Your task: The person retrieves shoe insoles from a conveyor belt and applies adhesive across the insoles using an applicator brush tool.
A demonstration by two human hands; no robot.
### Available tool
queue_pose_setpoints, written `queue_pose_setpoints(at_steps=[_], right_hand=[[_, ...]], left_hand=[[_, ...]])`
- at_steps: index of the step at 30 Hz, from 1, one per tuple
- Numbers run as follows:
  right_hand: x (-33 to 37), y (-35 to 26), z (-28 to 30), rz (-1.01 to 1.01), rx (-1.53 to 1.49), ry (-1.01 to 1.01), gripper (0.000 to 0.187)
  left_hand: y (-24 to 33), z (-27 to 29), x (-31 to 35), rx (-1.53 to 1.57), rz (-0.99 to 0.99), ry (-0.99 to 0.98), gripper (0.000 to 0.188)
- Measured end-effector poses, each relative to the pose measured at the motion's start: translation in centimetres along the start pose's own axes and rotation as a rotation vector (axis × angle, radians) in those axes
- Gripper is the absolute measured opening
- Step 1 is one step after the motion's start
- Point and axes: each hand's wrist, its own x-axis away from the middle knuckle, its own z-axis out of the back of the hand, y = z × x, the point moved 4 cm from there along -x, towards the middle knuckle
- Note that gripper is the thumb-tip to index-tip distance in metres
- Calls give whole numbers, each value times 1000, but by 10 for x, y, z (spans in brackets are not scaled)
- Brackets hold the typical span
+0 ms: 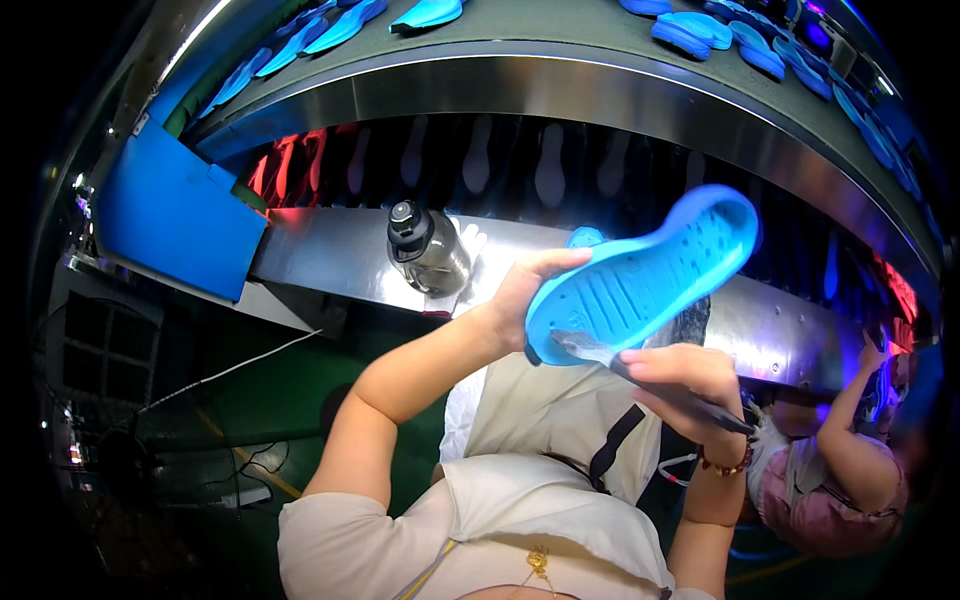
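A bright blue shoe sole (640, 285) is held up at a slant in front of me, its ridged and dimpled face in view. Its near left end is gripped by my left hand (522, 292), thumb along the edge and the other fingers hidden behind. My right hand (690, 385) is closed round the dark handle of a brush (668, 393). The brush's pale, whitish tip lies over the sole's near end and looks to touch it. Behind the sole, part of another light blue piece (584, 237) shows on the metal ledge (330, 252).
A dark translucent bottle (430, 250) stands on the ledge, with a white cloth or glove (470, 240) beside it. Blue soles (690, 35) lie on the conveyor belt (540, 22) at the back. Dark sole shapes line the lower bay. At right sits a co-worker (830, 480).
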Motion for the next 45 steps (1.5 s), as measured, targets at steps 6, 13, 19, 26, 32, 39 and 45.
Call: queue_pose_setpoints(at_steps=[6,13,19,26,32,39,45], right_hand=[[4,-3,-9,-14,66,-460,19],[13,17,-12,-83,301,-596,21],[4,43,20,-117,31,-416,17],[9,37,29,-354,-149,-336,27],[12,88,41,-490,-383,286,13],[30,89,8,-438,-108,446,19],[43,84,53,-304,-407,581,22]], left_hand=[[-10,6,10,-502,243,58,53],[-19,20,15,-620,339,149,56],[-8,17,19,-579,295,115,59],[-13,40,17,-575,205,130,59],[-26,41,-5,-29,110,80,57],[-14,44,-19,-80,-1,160,52],[81,-25,-9,-172,-467,-173,55]])
